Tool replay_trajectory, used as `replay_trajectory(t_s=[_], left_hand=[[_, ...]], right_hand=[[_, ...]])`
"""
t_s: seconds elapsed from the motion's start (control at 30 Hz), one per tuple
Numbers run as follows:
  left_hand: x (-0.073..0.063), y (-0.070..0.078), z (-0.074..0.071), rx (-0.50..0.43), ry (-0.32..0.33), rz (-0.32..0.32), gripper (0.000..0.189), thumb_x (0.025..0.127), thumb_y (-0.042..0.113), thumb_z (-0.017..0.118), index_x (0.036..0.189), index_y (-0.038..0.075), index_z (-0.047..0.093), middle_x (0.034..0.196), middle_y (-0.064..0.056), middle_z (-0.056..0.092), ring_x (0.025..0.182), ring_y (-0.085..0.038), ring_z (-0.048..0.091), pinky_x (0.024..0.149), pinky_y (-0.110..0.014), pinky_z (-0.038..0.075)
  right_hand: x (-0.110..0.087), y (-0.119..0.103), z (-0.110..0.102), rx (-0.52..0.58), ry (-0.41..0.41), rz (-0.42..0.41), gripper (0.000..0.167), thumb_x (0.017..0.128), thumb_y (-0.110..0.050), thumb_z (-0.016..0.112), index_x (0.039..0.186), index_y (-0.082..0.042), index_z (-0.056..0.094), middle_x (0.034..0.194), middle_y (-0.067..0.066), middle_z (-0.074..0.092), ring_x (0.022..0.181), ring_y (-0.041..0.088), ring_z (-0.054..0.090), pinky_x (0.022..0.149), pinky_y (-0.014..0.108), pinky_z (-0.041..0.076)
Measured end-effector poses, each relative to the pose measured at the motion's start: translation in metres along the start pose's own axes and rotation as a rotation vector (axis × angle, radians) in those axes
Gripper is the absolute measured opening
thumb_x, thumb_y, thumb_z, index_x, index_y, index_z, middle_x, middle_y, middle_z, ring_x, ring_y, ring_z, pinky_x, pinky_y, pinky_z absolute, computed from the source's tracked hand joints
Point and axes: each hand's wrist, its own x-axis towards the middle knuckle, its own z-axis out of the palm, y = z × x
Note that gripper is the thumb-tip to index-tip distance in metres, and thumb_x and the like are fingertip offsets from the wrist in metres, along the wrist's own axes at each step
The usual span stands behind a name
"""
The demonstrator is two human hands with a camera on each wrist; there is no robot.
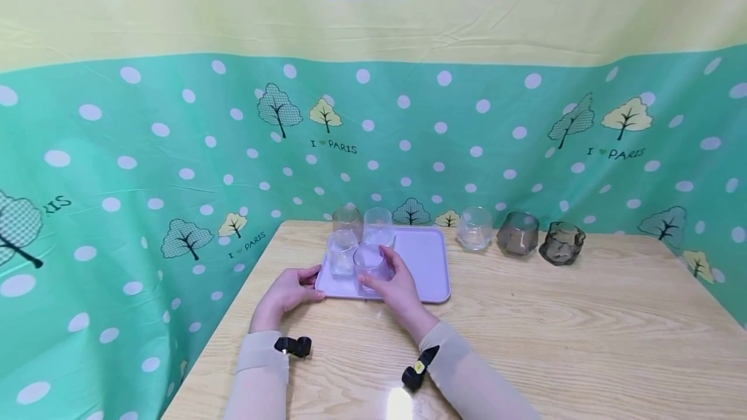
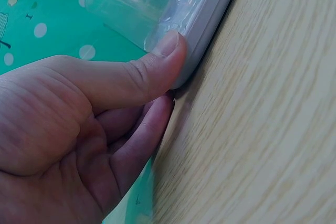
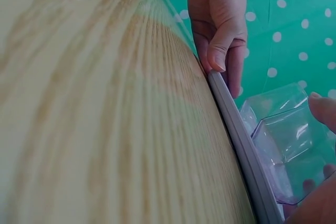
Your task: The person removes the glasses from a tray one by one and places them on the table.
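Observation:
A pale purple tray (image 1: pixel 421 264) lies on the table. My left hand (image 1: pixel 287 293) holds its front left corner, the thumb (image 2: pixel 167 51) on the rim and the fingers beside and below it. With thumb and fingers spread round it, my right hand (image 1: pixel 399 287) grips a clear glass cup (image 3: pixel 286 148) at the tray's front. Beside that cup stands another clear cup (image 1: pixel 341 255). Behind them on the tray are a brownish cup (image 1: pixel 347 218) and a third clear cup (image 1: pixel 378 222).
Right of the tray, near the table's back edge, stand a clear cup (image 1: pixel 474 229), a grey-brown cup (image 1: pixel 518 234) and a dark smoky cup (image 1: pixel 562 244) with a wavy rim. A green dotted cloth (image 1: pixel 408 128) hangs behind and to the left of the wooden table (image 1: pixel 554 336).

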Motion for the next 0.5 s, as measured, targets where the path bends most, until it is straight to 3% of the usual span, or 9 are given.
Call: replay_trajectory(t_s=[0.27, 0.5], left_hand=[[-0.0017, 0.0033, -0.0010, 0.004, -0.007, 0.009, 0.079, 0.082, 0.015, 0.094, 0.152, 0.004, 0.058, 0.138, -0.020, 0.070, 0.134, -0.036, 0.060, 0.119, -0.056, 0.040], [-0.0013, 0.0030, 0.0002, 0.002, -0.005, 0.003, 0.079, 0.082, 0.015, 0.094, 0.152, 0.005, 0.058, 0.140, -0.020, 0.069, 0.137, -0.038, 0.058, 0.120, -0.057, 0.038]], right_hand=[[0.0040, 0.0044, -0.0016, 0.002, -0.025, 0.026, 0.094, 0.081, -0.017, 0.094, 0.161, -0.013, 0.046, 0.166, 0.010, 0.045, 0.156, 0.031, 0.035, 0.129, 0.046, 0.026], [-0.0003, -0.0002, -0.0052, -0.030, -0.037, -0.028, 0.092, 0.082, -0.017, 0.093, 0.160, -0.007, 0.046, 0.163, 0.019, 0.046, 0.153, 0.041, 0.038, 0.126, 0.054, 0.029]])
